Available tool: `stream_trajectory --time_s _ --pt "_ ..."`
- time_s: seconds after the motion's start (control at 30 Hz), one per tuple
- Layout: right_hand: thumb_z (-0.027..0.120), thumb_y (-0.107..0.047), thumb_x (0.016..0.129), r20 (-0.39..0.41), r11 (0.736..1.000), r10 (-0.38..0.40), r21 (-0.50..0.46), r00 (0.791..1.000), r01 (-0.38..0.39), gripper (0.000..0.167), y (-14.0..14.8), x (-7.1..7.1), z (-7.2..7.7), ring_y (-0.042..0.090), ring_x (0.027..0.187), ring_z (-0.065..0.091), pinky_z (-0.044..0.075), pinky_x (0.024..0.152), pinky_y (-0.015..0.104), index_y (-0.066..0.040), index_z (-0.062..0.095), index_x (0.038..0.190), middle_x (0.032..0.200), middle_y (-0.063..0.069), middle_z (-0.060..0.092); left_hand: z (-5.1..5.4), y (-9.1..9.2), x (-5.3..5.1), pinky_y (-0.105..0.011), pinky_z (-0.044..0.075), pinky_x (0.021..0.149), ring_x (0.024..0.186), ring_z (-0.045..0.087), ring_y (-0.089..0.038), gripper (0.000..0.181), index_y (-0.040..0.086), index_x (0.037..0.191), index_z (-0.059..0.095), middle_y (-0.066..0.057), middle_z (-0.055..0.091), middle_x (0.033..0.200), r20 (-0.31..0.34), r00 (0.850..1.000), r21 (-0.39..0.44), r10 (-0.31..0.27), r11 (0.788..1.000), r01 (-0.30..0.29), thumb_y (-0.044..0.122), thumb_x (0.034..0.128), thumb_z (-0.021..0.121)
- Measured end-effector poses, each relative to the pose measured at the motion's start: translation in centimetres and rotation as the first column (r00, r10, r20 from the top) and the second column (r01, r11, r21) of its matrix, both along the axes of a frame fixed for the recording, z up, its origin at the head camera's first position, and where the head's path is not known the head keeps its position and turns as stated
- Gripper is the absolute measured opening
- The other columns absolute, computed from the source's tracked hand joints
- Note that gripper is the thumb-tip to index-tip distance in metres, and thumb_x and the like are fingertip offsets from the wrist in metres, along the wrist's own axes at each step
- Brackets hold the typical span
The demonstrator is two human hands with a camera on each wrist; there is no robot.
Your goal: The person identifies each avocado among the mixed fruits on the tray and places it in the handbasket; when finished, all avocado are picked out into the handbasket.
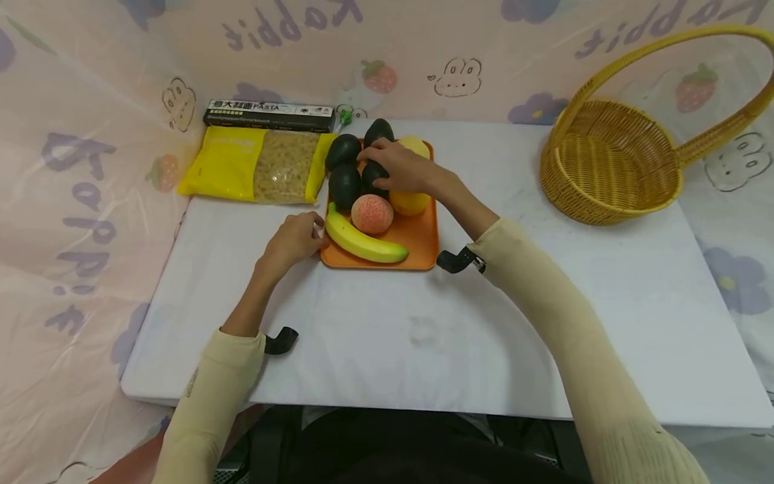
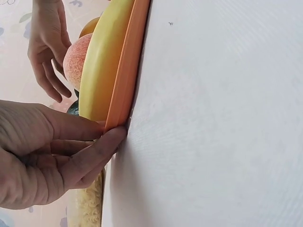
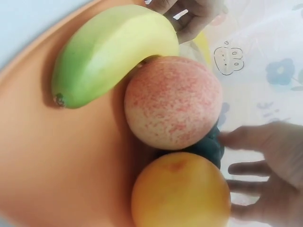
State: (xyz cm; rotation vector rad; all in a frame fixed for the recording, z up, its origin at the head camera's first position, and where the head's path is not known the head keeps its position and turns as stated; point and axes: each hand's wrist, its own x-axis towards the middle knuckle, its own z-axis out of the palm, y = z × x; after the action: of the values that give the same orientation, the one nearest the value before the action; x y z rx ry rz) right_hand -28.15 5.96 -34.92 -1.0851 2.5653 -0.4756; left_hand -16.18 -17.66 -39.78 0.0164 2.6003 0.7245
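An orange tray [image 1: 423,249] holds several dark green avocados [image 1: 345,187], a pinkish peach [image 1: 371,214], a banana [image 1: 365,243] along the near side and a round orange-yellow fruit [image 1: 410,204]. Another yellow fruit [image 1: 416,144] is partly hidden behind the right hand. My left hand [image 1: 294,238] pinches the tray's near left corner between thumb and fingers, plainest in the left wrist view. Over the avocados is my right hand [image 1: 402,167], its fingers spread and its thumb close to one dark avocado [image 3: 210,149]; whether it touches is unclear.
A yellow bag of pasta [image 1: 260,165] lies left of the tray, with a black pasta box [image 1: 269,115] behind it. A yellow wicker basket [image 1: 611,161] with a tall handle stands at the far right. White cloth [image 1: 484,349] covers the table.
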Motion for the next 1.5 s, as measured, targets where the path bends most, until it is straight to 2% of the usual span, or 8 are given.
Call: stream_trajectory --time_s 0.23,0.6,0.77,0.87,1.2,1.5 --pt "0.070 0.000 0.095 0.002 0.996 0.041 0.078 0.999 -0.041 0.059 -1.2 0.2 -0.8 0.039 0.145 0.045 0.041 0.122 0.050 -0.008 0.051 0.151 0.162 0.023 0.038 0.2 -0.4 0.3 -0.026 0.049 0.066 0.080 0.066 -0.024 0.043 -0.005 0.137 0.057 -0.019 0.072 0.099 0.013 1.000 -0.006 -0.012 1.000 0.012 0.014 0.1001 0.065" --pt "0.070 -0.003 0.096 -0.017 0.991 0.007 0.135 1.000 -0.005 0.061 -1.7 0.3 -1.4 0.039 0.151 0.040 0.037 0.124 0.051 -0.008 0.048 0.153 0.166 0.022 0.032 0.0 -0.2 0.1 -0.027 0.049 0.066 0.078 0.064 -0.025 0.043 -0.005 0.137 0.057 -0.018 0.070 0.094 0.010 1.000 -0.006 -0.019 1.000 0.019 0.015 0.0999 0.066" --pt "0.072 -0.003 0.095 -0.032 0.989 0.025 0.148 0.999 -0.020 0.062 -1.7 0.0 -1.5 0.037 0.148 0.044 0.037 0.125 0.049 -0.005 0.049 0.152 0.161 0.022 0.043 0.1 0.0 0.0 -0.027 0.049 0.065 0.078 0.063 -0.025 0.042 -0.006 0.136 0.057 -0.018 0.069 0.094 0.008 1.000 -0.006 -0.024 1.000 0.024 0.014 0.1000 0.065" --pt "0.072 -0.002 0.094 -0.032 0.990 0.032 0.142 0.999 -0.027 0.062 -1.7 -0.1 -1.6 0.035 0.144 0.047 0.039 0.124 0.048 -0.005 0.050 0.152 0.157 0.021 0.048 0.2 0.0 0.0 -0.027 0.049 0.065 0.078 0.064 -0.025 0.041 -0.006 0.136 0.057 -0.018 0.070 0.095 0.013 1.000 -0.008 -0.026 1.000 0.026 0.013 0.1000 0.065" --pt "0.073 0.001 0.092 -0.047 0.996 0.023 0.089 0.999 -0.019 0.061 -1.4 0.1 -0.9 0.034 0.141 0.050 0.041 0.122 0.046 -0.002 0.053 0.149 0.154 0.021 0.050 0.5 0.1 -0.1 -0.026 0.049 0.064 0.077 0.064 -0.025 0.040 -0.006 0.135 0.057 -0.018 0.070 0.094 0.013 1.000 -0.005 -0.026 1.000 0.027 0.012 0.0996 0.065" --pt "0.069 -0.002 0.094 -0.048 0.999 -0.004 0.046 0.999 0.006 0.062 -1.2 0.4 0.5 0.036 0.148 0.044 0.038 0.124 0.046 -0.002 0.049 0.152 0.163 0.021 0.041 0.3 0.0 0.0 -0.028 0.050 0.067 0.080 0.065 -0.026 0.041 -0.005 0.135 0.057 -0.019 0.071 0.097 0.014 1.000 0.000 -0.021 1.000 0.021 0.013 0.0999 0.065"
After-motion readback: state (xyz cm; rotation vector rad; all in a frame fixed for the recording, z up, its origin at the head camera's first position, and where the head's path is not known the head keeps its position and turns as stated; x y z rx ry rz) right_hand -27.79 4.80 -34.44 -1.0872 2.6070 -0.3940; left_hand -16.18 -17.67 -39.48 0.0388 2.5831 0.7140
